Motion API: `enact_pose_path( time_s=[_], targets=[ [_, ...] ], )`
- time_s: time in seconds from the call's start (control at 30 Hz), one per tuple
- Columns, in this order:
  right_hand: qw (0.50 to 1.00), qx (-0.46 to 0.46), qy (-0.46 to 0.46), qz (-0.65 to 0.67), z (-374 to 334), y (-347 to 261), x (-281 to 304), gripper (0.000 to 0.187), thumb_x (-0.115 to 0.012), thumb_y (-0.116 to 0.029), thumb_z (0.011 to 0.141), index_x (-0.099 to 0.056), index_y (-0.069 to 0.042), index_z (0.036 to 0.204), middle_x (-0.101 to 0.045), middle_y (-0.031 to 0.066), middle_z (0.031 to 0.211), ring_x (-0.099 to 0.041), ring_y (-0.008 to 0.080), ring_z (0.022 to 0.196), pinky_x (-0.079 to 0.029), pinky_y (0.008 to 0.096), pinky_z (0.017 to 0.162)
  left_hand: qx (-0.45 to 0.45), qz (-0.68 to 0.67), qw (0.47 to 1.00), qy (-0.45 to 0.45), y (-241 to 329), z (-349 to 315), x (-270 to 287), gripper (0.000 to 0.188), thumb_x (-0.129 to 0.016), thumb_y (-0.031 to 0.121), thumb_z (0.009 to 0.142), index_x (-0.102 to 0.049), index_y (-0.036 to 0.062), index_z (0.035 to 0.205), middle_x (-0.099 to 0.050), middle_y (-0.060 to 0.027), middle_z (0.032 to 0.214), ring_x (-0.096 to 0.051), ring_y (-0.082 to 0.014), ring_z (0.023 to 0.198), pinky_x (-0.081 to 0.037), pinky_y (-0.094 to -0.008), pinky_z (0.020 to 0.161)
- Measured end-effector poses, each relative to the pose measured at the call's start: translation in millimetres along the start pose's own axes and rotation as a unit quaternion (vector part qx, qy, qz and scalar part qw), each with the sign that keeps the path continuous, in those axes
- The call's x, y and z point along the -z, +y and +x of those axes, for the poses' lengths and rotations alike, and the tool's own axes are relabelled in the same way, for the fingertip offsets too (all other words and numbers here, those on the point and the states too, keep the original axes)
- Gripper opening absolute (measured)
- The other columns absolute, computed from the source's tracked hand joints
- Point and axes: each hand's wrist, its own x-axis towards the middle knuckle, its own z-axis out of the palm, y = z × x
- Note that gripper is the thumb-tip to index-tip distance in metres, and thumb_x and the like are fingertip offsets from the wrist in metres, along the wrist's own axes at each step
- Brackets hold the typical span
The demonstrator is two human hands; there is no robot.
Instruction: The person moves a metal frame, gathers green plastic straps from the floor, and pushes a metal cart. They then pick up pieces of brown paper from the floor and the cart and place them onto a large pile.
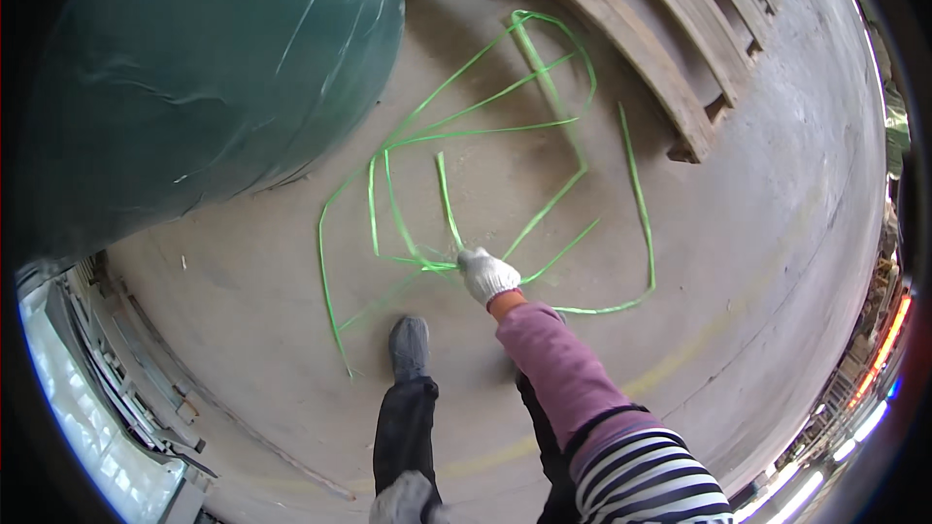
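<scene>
Green narrow plastic strapping: lay in loose loops on concrete floor. White-knit-gloved right hand: pinched several strands. Grey-gloved left hand, low in view: blurred, finger state could not be told. By judgement, early stage: some strands bunched, most ungathered.

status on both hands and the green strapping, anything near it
Right hand closed on green strapping. Left hand blurred by left leg, grip unclear. Strapping splayed across floor. Pallet upper right, green-wrapped bulk upper left.
</scene>
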Motion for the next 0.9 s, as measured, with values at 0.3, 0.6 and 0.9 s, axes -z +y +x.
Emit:
enact_pose_path(
  time_s=[0.3, 0.6, 0.9],
  targets=[
    [0.960, 0.242, -0.044, 0.131, -386.2, -126.6, 225.4, 0.017, -0.054, -0.021, 0.086, -0.062, -0.013, 0.099, -0.062, 0.0115, 0.082, -0.065, 0.0306, 0.072, -0.050, 0.0398, 0.058, -0.012, -0.313, 0.865, -0.393, 54.6, 45.1, -7.8, 0.080, -0.065, 0.052, 0.077, -0.040, 0.0043, 0.136, -0.041, -0.0132, 0.140, -0.042, -0.0264, 0.127, -0.036, -0.0342, 0.107],
    [0.853, -0.043, 0.213, 0.474, -714.6, -111.3, 370.8, 0.029, -0.066, -0.018, 0.085, -0.062, -0.002, 0.108, -0.063, 0.0019, 0.093, -0.057, 0.0084, 0.082, -0.048, 0.0242, 0.074, -0.328, -0.091, 0.805, -0.487, 355.7, -54.6, 56.3, 0.035, -0.059, 0.042, 0.089, -0.063, 0.0155, 0.111, -0.062, -0.0043, 0.078, -0.062, -0.0158, 0.069, -0.053, -0.0312, 0.068],
    [0.614, 0.265, 0.539, 0.512, -875.0, 27.6, 138.2, 0.037, -0.066, -0.030, 0.086, -0.057, -0.007, 0.113, -0.059, -0.0015, 0.086, -0.054, 0.0074, 0.073, -0.049, 0.0272, 0.068, -0.103, -0.346, 0.615, -0.701, 592.1, -340.0, 28.0, 0.022, -0.059, 0.022, 0.094, -0.060, 0.0037, 0.105, -0.062, -0.0138, 0.092, -0.064, -0.0263, 0.070, -0.055, -0.0419, 0.064]
  ],
)
